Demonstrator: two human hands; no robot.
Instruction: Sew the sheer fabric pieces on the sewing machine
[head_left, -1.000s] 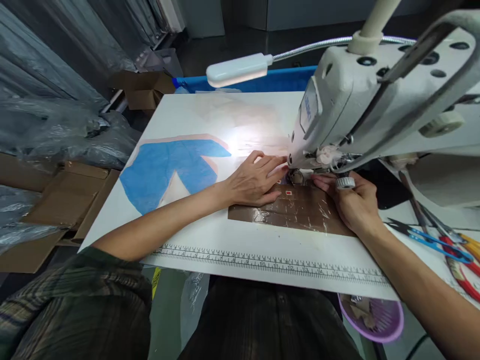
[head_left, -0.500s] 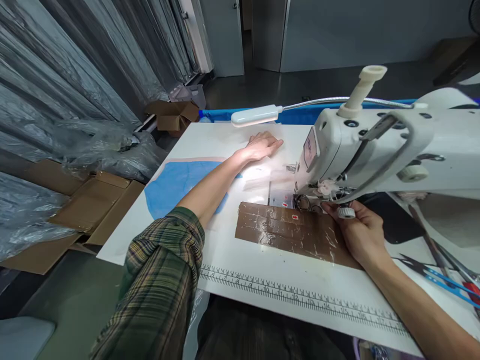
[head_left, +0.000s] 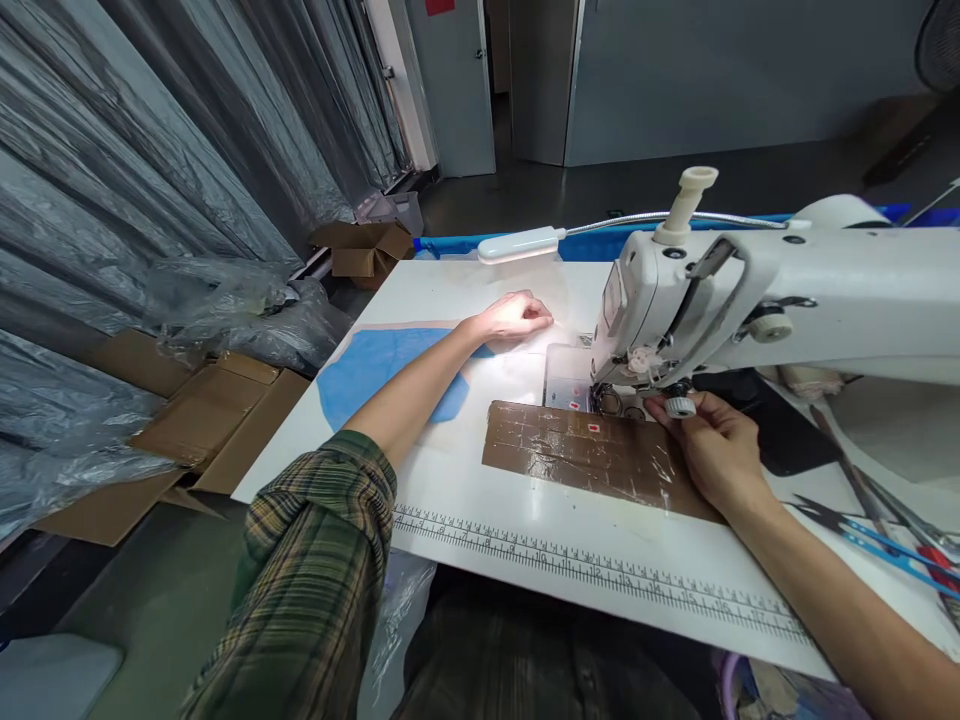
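Under the lamp's glare, my left hand [head_left: 516, 318] is closed, fingertips pinched at a thin, whitish see-through fabric [head_left: 551, 285] lying on the white table. Beneath my left forearm lies a blue piece [head_left: 390, 365] with a pale pink edge. On the right, my right hand [head_left: 716, 445] is closed beside the needle area of a white sewing machine [head_left: 675, 300], thumb and forefinger just under a white ridged knob [head_left: 681, 407]. What those fingers hold, if anything, is hidden. A brown taped plate [head_left: 577, 450] lies in front of the needle, partly beneath my right hand.
A ruler strip [head_left: 585, 570] runs along the table's front edge. Blue-handled snips [head_left: 877, 545] and other tools lie at the right. A white lamp [head_left: 521, 245] hangs over the left hand. Cardboard boxes [head_left: 210, 410] and clear plastic stand on the floor at left.
My left hand's fingers were spread flat and are now drawn together in a pinch. My right hand stays by the needle area. The whole view has shifted slightly.
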